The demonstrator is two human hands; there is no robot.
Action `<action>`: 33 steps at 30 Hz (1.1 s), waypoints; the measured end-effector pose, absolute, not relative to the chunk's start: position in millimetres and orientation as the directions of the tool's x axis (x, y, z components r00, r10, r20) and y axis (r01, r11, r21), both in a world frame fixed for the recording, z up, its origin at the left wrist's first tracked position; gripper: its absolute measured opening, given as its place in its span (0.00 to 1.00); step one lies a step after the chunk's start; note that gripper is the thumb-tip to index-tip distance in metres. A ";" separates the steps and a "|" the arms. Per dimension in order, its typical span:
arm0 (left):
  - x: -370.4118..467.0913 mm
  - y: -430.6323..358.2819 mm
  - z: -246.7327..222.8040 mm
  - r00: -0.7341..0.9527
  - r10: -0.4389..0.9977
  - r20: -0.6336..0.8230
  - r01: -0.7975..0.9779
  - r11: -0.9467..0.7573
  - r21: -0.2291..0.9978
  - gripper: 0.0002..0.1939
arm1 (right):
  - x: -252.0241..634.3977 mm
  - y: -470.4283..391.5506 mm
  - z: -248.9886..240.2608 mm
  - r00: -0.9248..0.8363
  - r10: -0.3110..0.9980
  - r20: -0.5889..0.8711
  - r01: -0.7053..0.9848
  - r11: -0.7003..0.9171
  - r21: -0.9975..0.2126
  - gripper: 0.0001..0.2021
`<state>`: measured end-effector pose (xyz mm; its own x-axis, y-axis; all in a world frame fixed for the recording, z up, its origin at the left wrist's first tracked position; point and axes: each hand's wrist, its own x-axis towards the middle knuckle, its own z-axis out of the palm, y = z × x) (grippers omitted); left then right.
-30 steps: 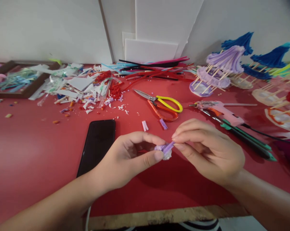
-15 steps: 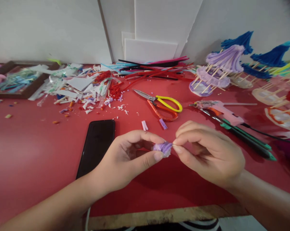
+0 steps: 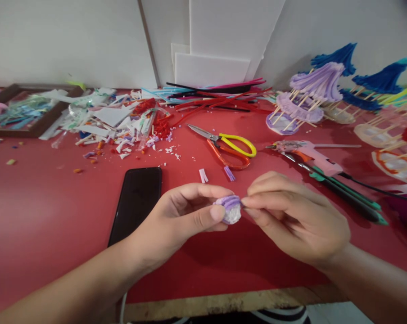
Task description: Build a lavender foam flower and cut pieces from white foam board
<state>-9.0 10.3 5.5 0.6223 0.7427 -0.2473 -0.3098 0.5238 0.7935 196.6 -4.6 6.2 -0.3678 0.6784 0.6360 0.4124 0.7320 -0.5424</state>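
Note:
A small round piece with a white core and purple fuzzy strips (image 3: 232, 210) is pinched between the thumb and fingers of my left hand (image 3: 186, 216). Its white face is turned towards me and to the right. My right hand (image 3: 291, 211) has its thumb and forefinger closed together at the piece's right edge; whatever lies between those fingertips is too small to make out. Just beyond my hands on the red table (image 3: 71, 234) lie a pale pink strip bit (image 3: 203, 176) and a purple strip bit (image 3: 229, 173).
Scissors (image 3: 223, 143) lie beyond my hands. A black phone (image 3: 136, 204) is at left, a pink glue gun (image 3: 308, 155) and a green-black tool (image 3: 348, 193) at right. Scraps (image 3: 115, 119), chenille stems (image 3: 217, 96) and a purple carousel-like model (image 3: 314, 85) stand or lie farther back.
The round piece has turned in my left hand, so more of its white face shows. My right hand has shifted slightly right.

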 end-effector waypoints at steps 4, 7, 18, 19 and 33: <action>-9.5 10.6 9.3 0.644 0.708 -0.290 -0.364 0.617 0.698 0.06 | 197.1 -3.9 6.9 -0.396 0.657 0.641 0.379 0.753 -0.537 0.14; -9.2 11.5 10.1 0.649 0.698 -0.303 -0.408 0.655 0.635 0.07 | 197.6 -4.7 6.6 -0.415 0.645 0.642 0.340 0.764 -0.548 0.18; -12.9 12.8 8.9 0.673 0.678 -0.297 -0.474 0.703 0.531 0.10 | 197.9 -8.2 5.7 -0.500 0.661 0.560 0.207 0.719 -0.664 0.29; -13.1 13.0 9.4 0.672 0.678 -0.298 -0.476 0.703 0.529 0.09 | 197.6 -7.9 5.9 -0.516 0.654 0.553 0.203 0.720 -0.663 0.29; -13.8 14.2 11.1 0.803 0.484 -0.349 -0.263 0.812 0.521 0.10 | 198.5 -1.0 -5.2 -0.373 0.793 0.482 -0.028 0.510 -0.860 0.05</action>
<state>-13.8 14.2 11.1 0.8027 0.4836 -0.3491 -0.2626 0.8121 0.5211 198.5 -1.0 -5.2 -0.3727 0.7928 0.4823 -0.0277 0.5100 -0.8597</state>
